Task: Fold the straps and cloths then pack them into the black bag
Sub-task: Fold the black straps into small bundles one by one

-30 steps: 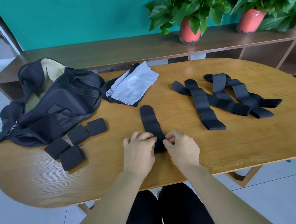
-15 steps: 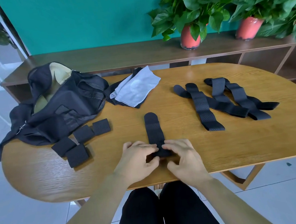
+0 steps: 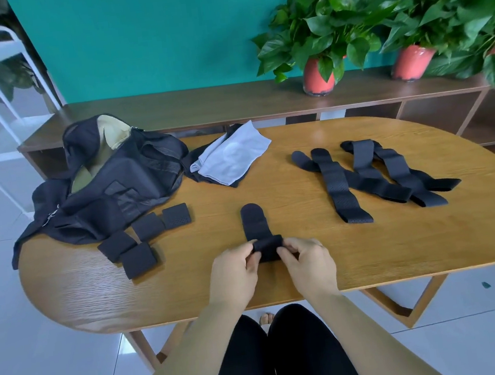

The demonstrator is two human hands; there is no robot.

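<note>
Item: black strap (image 3: 254,221), partly rolled, on table (image 3: 309,260).
Your left hand (image 3: 234,272) and right hand (image 3: 308,265) each pinch its rolled end.

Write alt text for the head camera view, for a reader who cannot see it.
The left hand and right hand pinch the folded near end of a black strap on a wooden table. Four folded straps and a black bag lie left, cloths behind, loose straps right.

Black strap (image 3: 254,223) lies lengthwise, its near end apparently rolled up.
</note>
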